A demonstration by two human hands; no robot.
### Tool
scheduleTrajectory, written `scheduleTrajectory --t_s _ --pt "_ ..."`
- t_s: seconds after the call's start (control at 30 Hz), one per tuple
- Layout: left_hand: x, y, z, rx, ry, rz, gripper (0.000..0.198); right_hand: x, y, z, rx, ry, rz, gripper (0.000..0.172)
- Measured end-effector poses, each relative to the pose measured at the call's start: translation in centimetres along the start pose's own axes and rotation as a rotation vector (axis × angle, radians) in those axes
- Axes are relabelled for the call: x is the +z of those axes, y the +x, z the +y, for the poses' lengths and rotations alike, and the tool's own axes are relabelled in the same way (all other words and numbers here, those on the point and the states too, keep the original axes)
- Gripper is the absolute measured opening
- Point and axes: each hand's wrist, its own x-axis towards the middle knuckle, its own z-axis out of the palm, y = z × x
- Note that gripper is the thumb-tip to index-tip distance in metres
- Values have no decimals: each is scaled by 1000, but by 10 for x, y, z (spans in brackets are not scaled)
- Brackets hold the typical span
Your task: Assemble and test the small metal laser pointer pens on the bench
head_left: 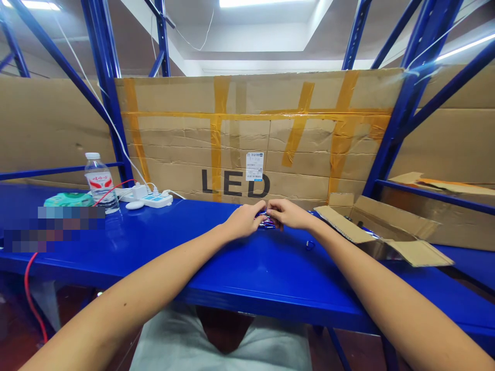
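Observation:
My left hand [244, 218] and my right hand [288, 213] meet over the blue shelf top [216, 257], close to the cardboard wall marked "LED" [255, 139]. Both hands have their fingers curled round a small bunch of shiny blue and silver parts [266, 221] held between them. The parts are too small and too covered to name. A single small blue ring-like piece [309, 245] lies on the shelf just right of my right wrist.
An open cardboard box [381, 232] lies at the right. At the left stand a water bottle [100, 183], a white power strip with plugs [149, 198], a teal packet [67, 200] and a red cable [31, 293]. Blue rack uprights [106, 77] frame the bench.

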Motion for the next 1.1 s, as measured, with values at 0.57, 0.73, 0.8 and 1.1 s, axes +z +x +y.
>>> scheduleTrajectory --t_s 0.57,0.73,0.8,1.1 --pt "-4 10 -6 -181 -363 -69 18 8 1 5 24 4 31 11" --pt "-4 6 0 12 -142 60 9 13 1 4 130 308 31 17" --pt "-4 5 1 81 -41 78 7 13 0 0 173 426 33 18" --pt "-4 1 11 86 125 96 18 5 -2 -9 202 411 11 16"
